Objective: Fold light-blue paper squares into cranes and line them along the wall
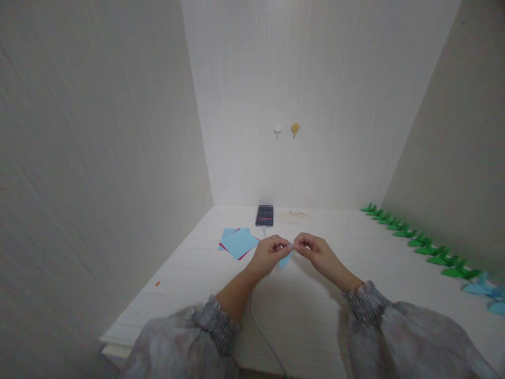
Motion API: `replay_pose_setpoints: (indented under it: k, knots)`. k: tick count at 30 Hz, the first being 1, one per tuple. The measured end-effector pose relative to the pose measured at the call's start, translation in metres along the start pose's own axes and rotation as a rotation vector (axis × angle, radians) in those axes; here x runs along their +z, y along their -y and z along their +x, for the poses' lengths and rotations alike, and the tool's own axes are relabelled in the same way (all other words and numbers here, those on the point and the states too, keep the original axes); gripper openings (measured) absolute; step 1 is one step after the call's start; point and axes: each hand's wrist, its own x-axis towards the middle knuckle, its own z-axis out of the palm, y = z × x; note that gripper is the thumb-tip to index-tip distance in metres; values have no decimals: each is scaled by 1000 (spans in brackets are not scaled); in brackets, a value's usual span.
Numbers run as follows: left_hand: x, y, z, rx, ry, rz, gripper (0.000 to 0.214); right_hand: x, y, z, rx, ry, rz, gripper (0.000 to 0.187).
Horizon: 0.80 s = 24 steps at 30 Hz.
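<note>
My left hand [270, 253] and my right hand [315, 252] meet above the middle of the white table [189, 284]. Both pinch a small folded piece of light blue paper [284, 260], which hangs down between the fingertips. Fingers of both hands are closed on it. A ring shows on my left hand. Grey gathered sleeves cover both forearms.
A stack of light blue and red paper sheets [239, 243] lies to the left of my hands. A dark phone [264, 216] lies behind them with a cable running toward me. Several green folded paper figures [418, 242] line the right wall, with light blue ones [483, 288] nearest. Two wall hooks [286, 129] hang above.
</note>
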Motion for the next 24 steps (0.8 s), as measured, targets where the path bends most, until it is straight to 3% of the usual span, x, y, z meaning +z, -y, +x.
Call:
replay_pose_setpoints:
  k: [6, 14, 17, 24]
  knots:
    - [-1, -2, 0, -21, 14, 28, 26, 3, -6, 2, 94, -12, -8, 14]
    - [-2, 6, 2, -28, -64, -70, 28, -2, 3, 1, 46, -44, 41, 21]
    - [-1, 9, 3, -43, -57, -112, 28, -2, 4, 0, 37, 1, 2, 19]
    - [1, 13, 3, -60, -4, -85, 28, 0, 3, -1, 31, -35, -67, 14]
